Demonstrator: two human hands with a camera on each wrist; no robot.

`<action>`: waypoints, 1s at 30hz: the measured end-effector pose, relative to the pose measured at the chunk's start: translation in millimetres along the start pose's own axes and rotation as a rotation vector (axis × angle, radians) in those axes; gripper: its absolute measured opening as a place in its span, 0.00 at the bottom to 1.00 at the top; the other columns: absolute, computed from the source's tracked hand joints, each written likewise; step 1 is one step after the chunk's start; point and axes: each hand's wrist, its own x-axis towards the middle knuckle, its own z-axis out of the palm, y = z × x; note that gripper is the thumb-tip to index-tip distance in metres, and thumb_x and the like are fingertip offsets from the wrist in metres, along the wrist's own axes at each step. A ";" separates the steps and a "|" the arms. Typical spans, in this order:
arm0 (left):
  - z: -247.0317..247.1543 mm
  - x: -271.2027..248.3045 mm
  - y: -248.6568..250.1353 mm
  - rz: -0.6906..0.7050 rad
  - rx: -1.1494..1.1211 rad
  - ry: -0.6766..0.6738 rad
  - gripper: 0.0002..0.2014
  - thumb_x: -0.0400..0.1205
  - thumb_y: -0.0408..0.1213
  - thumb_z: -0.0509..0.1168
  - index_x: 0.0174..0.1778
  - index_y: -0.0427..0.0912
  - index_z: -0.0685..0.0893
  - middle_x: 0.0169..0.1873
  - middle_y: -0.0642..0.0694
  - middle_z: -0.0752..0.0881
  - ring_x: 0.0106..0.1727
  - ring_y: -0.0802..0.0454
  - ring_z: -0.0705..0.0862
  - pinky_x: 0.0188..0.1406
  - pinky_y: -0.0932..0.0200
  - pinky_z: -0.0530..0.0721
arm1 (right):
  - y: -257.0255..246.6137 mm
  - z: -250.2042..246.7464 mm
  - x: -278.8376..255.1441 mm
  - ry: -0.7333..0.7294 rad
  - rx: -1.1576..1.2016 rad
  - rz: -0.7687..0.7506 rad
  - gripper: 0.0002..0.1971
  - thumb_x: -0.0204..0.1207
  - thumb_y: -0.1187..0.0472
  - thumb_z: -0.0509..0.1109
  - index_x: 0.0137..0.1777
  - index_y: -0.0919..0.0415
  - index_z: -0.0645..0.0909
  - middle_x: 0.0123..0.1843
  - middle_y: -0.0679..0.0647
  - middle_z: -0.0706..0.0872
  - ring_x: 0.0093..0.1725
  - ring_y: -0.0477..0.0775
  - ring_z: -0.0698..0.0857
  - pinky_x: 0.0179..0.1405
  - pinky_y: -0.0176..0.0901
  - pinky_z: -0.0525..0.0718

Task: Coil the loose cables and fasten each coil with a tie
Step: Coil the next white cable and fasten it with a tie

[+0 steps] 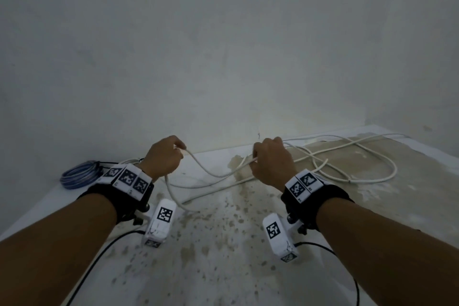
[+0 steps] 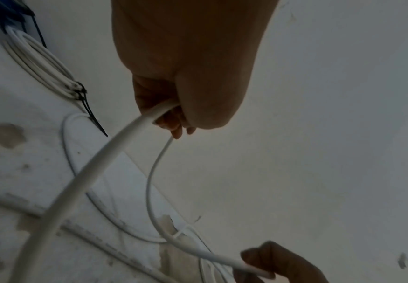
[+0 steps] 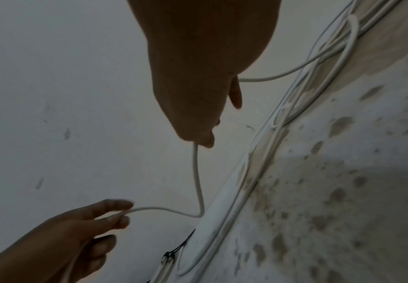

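A long white cable [image 1: 352, 159] lies in loose loops on the stained table [image 1: 223, 243], at the right back. My left hand [image 1: 165, 156] grips one stretch of it above the table, the cable [image 2: 96, 162] running out through the fist. My right hand [image 1: 269, 160] pinches the same cable [image 3: 196, 172] a short way along, and a slack span [image 1: 211, 171] sags between both hands. A white coil [image 2: 40, 65] bound with a black tie [image 2: 86, 103] lies by the wall at the left, next to a blue coil [image 1: 79, 174].
A plain wall [image 1: 223, 45] rises right behind the table. Black wires [image 1: 99, 256] from the wrist cameras trail over the near table surface. The table's left edge runs diagonally by my left forearm.
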 end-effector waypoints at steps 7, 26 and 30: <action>-3.2 -12.6 18.2 0.017 -0.319 -0.169 0.14 0.90 0.38 0.53 0.62 0.42 0.84 0.53 0.46 0.90 0.36 0.50 0.88 0.32 0.59 0.81 | 8.1 -5.6 -2.7 -0.015 0.123 0.310 0.13 0.76 0.60 0.67 0.59 0.62 0.76 0.54 0.61 0.84 0.53 0.63 0.84 0.45 0.44 0.78; 21.8 -38.2 106.8 0.075 -0.605 -0.100 0.20 0.78 0.26 0.70 0.63 0.38 0.72 0.38 0.42 0.92 0.30 0.52 0.87 0.26 0.62 0.81 | -11.6 -7.7 23.8 0.123 1.465 0.786 0.10 0.78 0.76 0.60 0.53 0.63 0.74 0.50 0.69 0.80 0.35 0.59 0.83 0.32 0.50 0.88; 30.6 -42.1 102.7 -0.105 -0.151 -0.345 0.32 0.81 0.30 0.62 0.78 0.37 0.54 0.42 0.37 0.91 0.29 0.50 0.85 0.25 0.62 0.82 | -14.8 -11.9 24.2 0.005 1.238 0.559 0.24 0.79 0.74 0.59 0.73 0.59 0.62 0.49 0.62 0.78 0.41 0.60 0.82 0.35 0.53 0.90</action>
